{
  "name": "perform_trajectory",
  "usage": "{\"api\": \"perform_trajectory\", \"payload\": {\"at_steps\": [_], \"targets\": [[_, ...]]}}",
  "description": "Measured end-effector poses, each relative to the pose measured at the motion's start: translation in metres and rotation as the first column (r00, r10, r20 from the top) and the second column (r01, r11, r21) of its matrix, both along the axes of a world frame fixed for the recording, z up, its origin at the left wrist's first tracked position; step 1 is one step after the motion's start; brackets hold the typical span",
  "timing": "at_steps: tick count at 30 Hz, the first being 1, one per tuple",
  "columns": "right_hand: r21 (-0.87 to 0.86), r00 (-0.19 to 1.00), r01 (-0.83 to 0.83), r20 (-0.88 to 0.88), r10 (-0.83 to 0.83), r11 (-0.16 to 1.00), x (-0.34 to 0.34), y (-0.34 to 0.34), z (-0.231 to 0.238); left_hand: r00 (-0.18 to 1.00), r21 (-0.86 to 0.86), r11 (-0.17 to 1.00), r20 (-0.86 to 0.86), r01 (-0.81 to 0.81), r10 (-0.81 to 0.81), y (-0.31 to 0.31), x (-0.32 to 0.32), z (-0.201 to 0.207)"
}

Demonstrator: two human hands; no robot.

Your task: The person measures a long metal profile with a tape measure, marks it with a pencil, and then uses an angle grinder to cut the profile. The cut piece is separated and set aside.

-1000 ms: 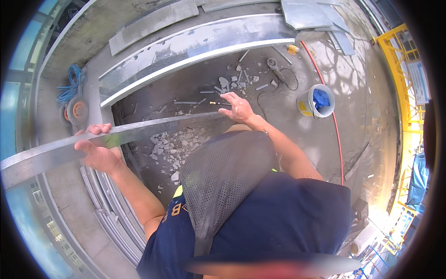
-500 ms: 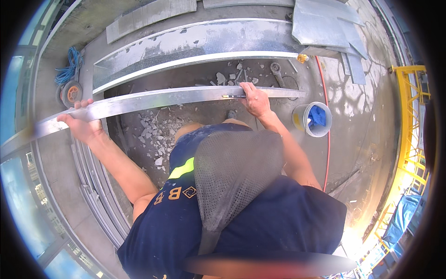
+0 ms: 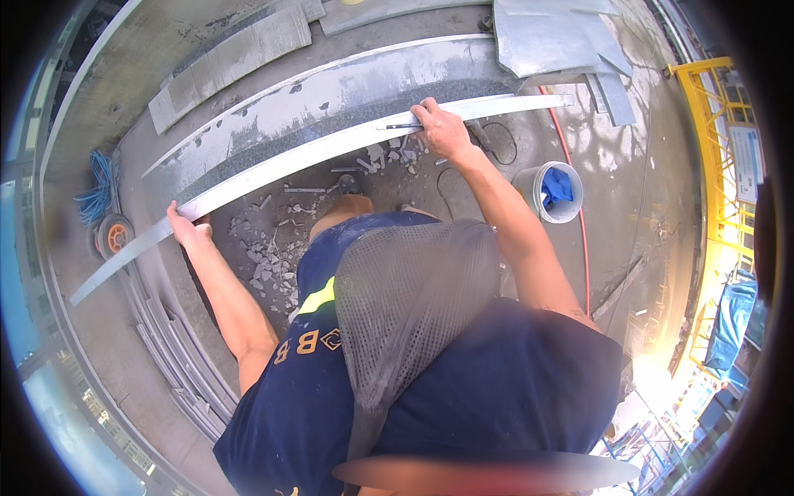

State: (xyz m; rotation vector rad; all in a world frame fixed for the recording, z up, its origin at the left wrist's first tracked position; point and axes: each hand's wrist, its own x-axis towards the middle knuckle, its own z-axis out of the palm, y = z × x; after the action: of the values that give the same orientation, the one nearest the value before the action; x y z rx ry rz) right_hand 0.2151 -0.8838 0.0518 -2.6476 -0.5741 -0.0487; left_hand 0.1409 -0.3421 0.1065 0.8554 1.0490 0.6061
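Note:
A long, pale metal straightedge (image 3: 298, 155) spans the view and looks bowed by the lens. My left hand (image 3: 191, 226) grips it toward its left end, thumb on the near face and fingers mostly hidden beneath. Farther right, my right hand (image 3: 443, 132) is closed over the straightedge, with a slim dark pen (image 3: 397, 127) held in the same hand, pointing left. Just beyond lies a long grey slab (image 3: 331, 93) with dark, patchy marks; the straightedge runs along its near side, and whether the two touch I cannot tell.
Broken rubble (image 3: 269, 260) litters the floor near my legs. On the right stand a white bucket (image 3: 526, 183) holding blue cloth (image 3: 557, 185), a red hose (image 3: 585, 264) and a yellow metal frame (image 3: 703, 132). Grey sheets (image 3: 546, 41) lie at the back; long strips (image 3: 169, 339) and blue cord (image 3: 101, 186) at left.
Both hands have moved the straightedge away from me and rightward, up to the slab's near side. My view has also shifted slightly.

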Motion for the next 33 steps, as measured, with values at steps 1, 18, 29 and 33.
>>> {"api": "perform_trajectory", "payload": {"at_steps": [1,18,29,33], "targets": [[-0.015,1.0,0.002,-0.019,-0.002,1.0,0.009,0.006,-0.003,0.999,-0.01,1.0,-0.043,-0.003,0.002,0.006,0.01,-0.01],[-0.205,0.987,0.066,-0.131,-0.094,0.976,0.062,0.013,-0.016,0.843,-0.108,0.918,-0.367,0.381,-0.393,0.014,0.053,-0.05],[-0.385,0.979,-0.009,-0.19,-0.07,0.923,0.065,-0.051,-0.013,0.923,-0.219,0.957,-0.291,0.191,-0.251,-0.067,0.06,-0.041],[-0.324,0.976,-0.057,-0.215,-0.015,0.944,0.057,-0.049,-0.008,0.913,-0.194,0.969,-0.347,0.154,-0.214,-0.073,0.041,-0.044]]}}
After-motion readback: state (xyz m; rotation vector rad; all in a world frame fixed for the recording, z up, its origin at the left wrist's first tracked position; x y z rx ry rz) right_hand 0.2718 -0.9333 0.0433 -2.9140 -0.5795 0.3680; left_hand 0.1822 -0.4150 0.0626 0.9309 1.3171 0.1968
